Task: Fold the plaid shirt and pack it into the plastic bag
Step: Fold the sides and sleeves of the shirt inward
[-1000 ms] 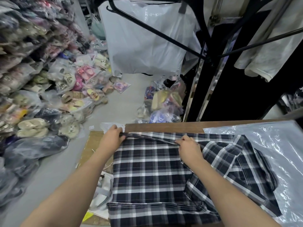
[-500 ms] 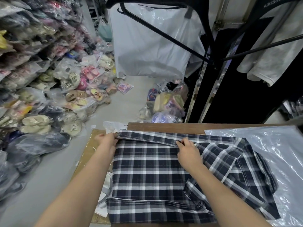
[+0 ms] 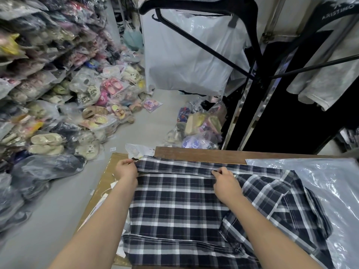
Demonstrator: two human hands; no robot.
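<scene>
We have the plaid shirt [image 3: 174, 206] spread flat across the counter [image 3: 194, 152]. Its far edge runs just inside the counter's far edge. Its rumpled right part lies against the clear plastic bag [image 3: 330, 181] at the counter's far right corner. A narrow strip along the shirt's far edge is turned over on itself. Our left hand [image 3: 125, 168] pinches the left end of this strip, near the counter's far left corner, fingers curled on the cloth. Our right hand [image 3: 226, 182] pinches the same fold about midway along.

We judge the shirt light, thin and wholly limp. It will not hold a line by itself, so a fold will sag or skew unless both ends are held and the cloth is drawn taut between them. The best holds are hems, seams and fold corners, where doubled layers give something firm to pinch. The weave should grip the wood well enough. The bag's film looks slick and flimsy, so we expect it to shift and crumple, and its mouth will need holding open.
</scene>
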